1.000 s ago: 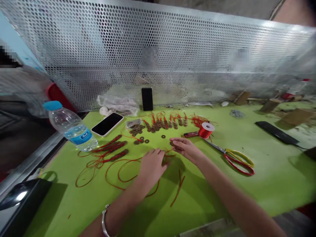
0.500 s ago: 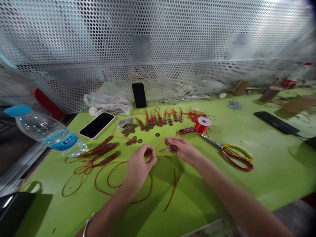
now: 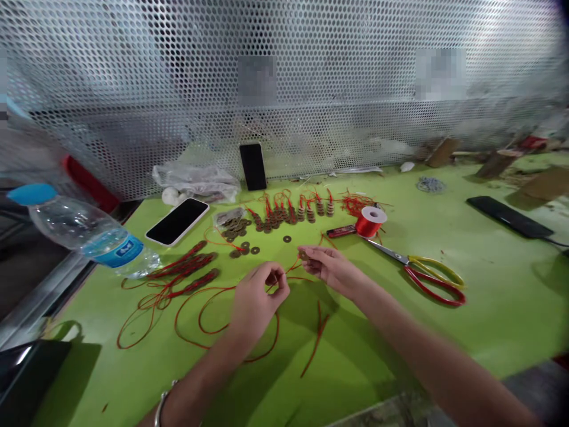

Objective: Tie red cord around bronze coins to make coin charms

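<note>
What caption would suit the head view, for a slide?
Right hand holds a coin, left hand at red cord, spool and scissors to the right.

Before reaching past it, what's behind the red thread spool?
Behind the spool and slightly left lies a tangle of red threads; whatever the spool itself covers cannot be seen.

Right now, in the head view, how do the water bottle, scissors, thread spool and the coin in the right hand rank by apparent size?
1. Water bottle
2. Scissors
3. Thread spool
4. Coin, partly covered by the right hand
</note>
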`<state>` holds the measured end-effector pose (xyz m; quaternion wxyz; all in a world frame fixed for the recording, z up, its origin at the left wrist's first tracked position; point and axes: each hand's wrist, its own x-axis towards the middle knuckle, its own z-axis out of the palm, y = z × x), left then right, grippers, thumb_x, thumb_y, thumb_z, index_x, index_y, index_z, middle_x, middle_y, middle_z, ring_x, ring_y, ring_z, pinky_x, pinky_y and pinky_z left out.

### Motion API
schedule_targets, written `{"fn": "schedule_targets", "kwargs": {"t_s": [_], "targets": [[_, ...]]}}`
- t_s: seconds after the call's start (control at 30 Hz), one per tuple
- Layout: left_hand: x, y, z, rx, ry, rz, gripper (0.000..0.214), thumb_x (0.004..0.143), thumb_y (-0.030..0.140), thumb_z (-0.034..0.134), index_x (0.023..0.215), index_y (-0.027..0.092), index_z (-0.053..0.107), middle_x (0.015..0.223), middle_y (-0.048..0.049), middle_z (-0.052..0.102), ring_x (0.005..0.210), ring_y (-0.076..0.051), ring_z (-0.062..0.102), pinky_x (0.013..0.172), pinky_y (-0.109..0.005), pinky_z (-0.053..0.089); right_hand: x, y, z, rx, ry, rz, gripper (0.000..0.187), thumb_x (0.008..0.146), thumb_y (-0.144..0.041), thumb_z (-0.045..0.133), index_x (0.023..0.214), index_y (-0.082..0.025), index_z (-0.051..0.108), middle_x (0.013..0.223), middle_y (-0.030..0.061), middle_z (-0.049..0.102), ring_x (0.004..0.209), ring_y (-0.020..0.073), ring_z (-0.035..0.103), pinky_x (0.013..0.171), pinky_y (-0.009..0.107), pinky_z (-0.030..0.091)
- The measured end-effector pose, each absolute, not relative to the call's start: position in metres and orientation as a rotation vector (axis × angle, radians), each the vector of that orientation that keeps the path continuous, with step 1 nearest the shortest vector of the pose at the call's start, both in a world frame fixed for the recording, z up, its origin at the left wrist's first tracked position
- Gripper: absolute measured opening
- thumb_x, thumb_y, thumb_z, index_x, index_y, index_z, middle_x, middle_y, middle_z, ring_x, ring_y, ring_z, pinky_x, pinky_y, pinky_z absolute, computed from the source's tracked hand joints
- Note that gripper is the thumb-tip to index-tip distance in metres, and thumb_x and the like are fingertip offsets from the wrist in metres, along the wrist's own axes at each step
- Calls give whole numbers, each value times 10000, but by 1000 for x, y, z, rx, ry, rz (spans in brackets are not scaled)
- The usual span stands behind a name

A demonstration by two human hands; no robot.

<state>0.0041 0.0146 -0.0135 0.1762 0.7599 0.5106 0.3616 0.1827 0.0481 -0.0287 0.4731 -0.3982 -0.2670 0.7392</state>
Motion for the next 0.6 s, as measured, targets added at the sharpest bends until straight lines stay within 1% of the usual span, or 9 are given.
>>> {"fn": "schedule_targets", "kwargs": {"t_s": [0.17, 0.4, 0.5, 0.6], "targets": [[6, 15, -15, 2163, 1443, 976, 70, 750, 136, 480, 738, 202, 501, 656, 11, 568, 613, -129, 538, 609, -236, 437, 182, 48, -31, -964, -664, 1808, 206, 624, -253, 786, 800, -165, 724, 697, 5, 683, 607, 68, 591, 693, 205, 490], [6, 16, -17, 2164, 1448, 933, 79, 738, 120, 500, 733, 199, 505, 655, 18, 577, 608, -129, 545, 594, -236, 431, 179, 45, -31, -959, -709, 1849, 251, 550, -270, 825, 749, -155, 725, 768, 16, 700, 605, 65, 587, 673, 194, 494], [5, 16, -17, 2159, 1437, 940, 75, 744, 124, 500, 736, 198, 504, 653, 20, 576, 603, -127, 541, 593, -235, 429, 179, 44, -31, -959, -710, 1849, 270, 533, -298, 831, 733, -153, 723, 753, 10, 698, 597, 57, 582, 669, 182, 492], [5, 16, -16, 2161, 1421, 957, 74, 747, 123, 495, 732, 195, 506, 659, 15, 575, 611, -128, 541, 602, -236, 432, 180, 45, -31, -956, -702, 1847, 276, 549, -313, 822, 751, -151, 724, 714, 4, 688, 595, 56, 581, 665, 173, 489]]}}
